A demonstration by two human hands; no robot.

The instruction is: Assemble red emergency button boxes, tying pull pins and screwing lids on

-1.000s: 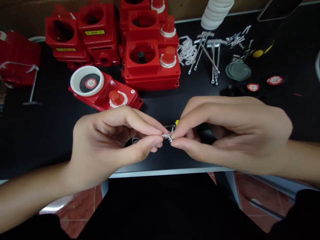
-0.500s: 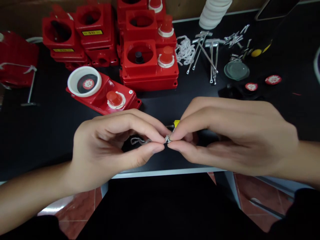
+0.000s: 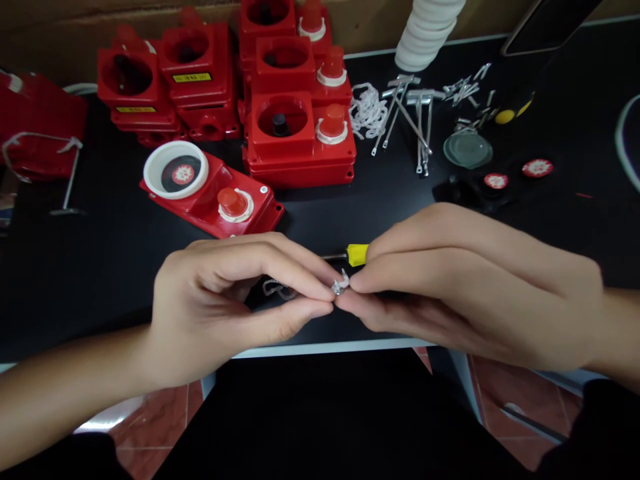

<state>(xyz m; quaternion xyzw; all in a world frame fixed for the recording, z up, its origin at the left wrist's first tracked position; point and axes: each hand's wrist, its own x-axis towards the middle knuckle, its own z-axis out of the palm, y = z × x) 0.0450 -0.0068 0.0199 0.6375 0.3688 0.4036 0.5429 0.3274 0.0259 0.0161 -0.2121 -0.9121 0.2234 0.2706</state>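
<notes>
My left hand [image 3: 235, 300] and my right hand [image 3: 470, 283] meet fingertip to fingertip just above the table's front edge [image 3: 330, 347]. Both are closed in a pinch on a small silvery chain piece [image 3: 341, 285]; a loop of it [image 3: 274, 289] trails under my left fingers. A screwdriver with a yellow collar [image 3: 357, 254] lies on the black table right behind my right fingers, its handle hidden by that hand. A red box with a white ring and a red button [image 3: 213, 190] lies flat just beyond my left hand.
Stacked red boxes [image 3: 295, 113] fill the back left. Behind my right hand lie a white chain pile [image 3: 367, 110], metal T-shaped keys [image 3: 417, 117], a glass disc [image 3: 467, 148], red-and-white round stickers [image 3: 537, 167] and a stack of white rings [image 3: 425, 33].
Both hands stay pinched on the chain piece and have sunk slightly toward the table edge. My right fingers have flattened out. The view has tipped a little.
</notes>
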